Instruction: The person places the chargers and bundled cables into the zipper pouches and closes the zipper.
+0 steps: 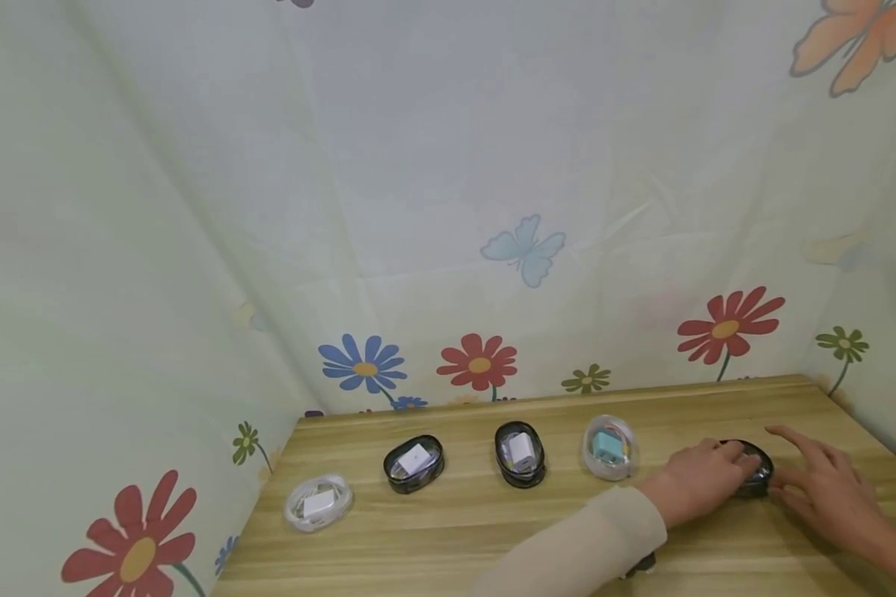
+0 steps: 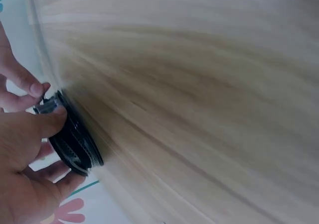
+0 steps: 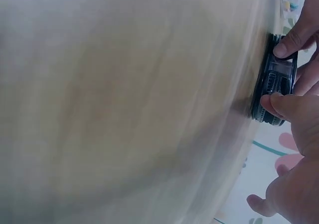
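A small oval black zippered pouch (image 1: 760,474) with a clear top lies at the table's right side. My left hand (image 1: 698,482) grips it from the left, and in the left wrist view its thumb presses the side of the pouch (image 2: 75,139) with fingers around the far side. At the pouch's right end is my right hand (image 1: 829,493). In the right wrist view its thumb and index finger pinch at the zipper edge of the pouch (image 3: 279,77). A small dark zipper pull (image 2: 45,88) shows at those fingertips in the left wrist view. The pouch's contents are hidden.
Along the wooden table (image 1: 448,539) stand a white-cased charger (image 1: 318,503), two black pouches with white chargers (image 1: 414,461) (image 1: 521,452), and a clear case with a teal charger (image 1: 609,448). A dark object (image 1: 640,565) shows below the left sleeve. Flowered curtain surrounds the table.
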A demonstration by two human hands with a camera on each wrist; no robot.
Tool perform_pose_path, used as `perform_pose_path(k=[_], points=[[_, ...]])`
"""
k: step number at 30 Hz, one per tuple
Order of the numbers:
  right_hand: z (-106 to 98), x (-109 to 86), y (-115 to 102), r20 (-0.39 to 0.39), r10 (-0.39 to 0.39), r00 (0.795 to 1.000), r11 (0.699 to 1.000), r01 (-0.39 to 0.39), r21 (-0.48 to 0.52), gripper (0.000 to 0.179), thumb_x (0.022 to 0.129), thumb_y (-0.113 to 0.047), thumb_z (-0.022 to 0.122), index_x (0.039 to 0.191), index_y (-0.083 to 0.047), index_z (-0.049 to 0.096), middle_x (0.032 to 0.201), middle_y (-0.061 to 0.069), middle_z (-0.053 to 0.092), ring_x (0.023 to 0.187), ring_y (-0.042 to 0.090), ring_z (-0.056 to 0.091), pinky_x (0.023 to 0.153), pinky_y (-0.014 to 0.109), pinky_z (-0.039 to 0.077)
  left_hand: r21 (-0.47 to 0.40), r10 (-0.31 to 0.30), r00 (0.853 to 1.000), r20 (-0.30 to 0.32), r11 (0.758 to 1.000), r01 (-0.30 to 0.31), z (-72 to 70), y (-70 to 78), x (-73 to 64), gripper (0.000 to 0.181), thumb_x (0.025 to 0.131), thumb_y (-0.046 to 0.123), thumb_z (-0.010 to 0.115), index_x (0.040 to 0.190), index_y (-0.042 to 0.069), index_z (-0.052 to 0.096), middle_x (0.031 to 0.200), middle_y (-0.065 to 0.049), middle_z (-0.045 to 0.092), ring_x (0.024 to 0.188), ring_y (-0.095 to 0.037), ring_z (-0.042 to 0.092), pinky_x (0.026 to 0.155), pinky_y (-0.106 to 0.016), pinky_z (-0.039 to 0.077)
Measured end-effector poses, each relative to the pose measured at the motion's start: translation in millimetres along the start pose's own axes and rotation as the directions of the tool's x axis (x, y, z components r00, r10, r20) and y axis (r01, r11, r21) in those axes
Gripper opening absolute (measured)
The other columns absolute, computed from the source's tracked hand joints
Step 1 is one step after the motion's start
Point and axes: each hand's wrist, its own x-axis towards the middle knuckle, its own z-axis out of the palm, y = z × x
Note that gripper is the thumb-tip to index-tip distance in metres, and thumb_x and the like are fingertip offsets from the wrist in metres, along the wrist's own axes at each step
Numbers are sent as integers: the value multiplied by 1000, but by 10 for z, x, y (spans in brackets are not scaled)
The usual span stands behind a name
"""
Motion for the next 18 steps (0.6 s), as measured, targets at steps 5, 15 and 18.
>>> perform_pose_path(k=[5,15,18], points=[[4,117,47,30,23,999,1000,-22,-4,29,73,-11,88,71,-32,69,163,3,25,115,62,38,72,85,33,20,-59,998,-16,998,59,20,-6,57,48,108,42,46,155,45,34,153,22,35,134,0,40,95,-20,48],[28,109,90,105,57,993,997,-51,-64,14,75,-20,87,75,-28,75,155,16,36,124,61,34,79,86,30,45,16,998,56,999,-19,70,-76,-17,63,107,49,40,162,42,9,164,18,19,149,-4,20,116,-19,25],[-6,77,87,176,98,979,992,-83,-92,8,79,-25,84,81,-25,76,148,24,41,124,63,32,84,87,26,2,21,998,55,1000,-21,46,-85,-90,69,105,56,41,162,43,5,165,19,15,151,-6,16,118,-21,23]])
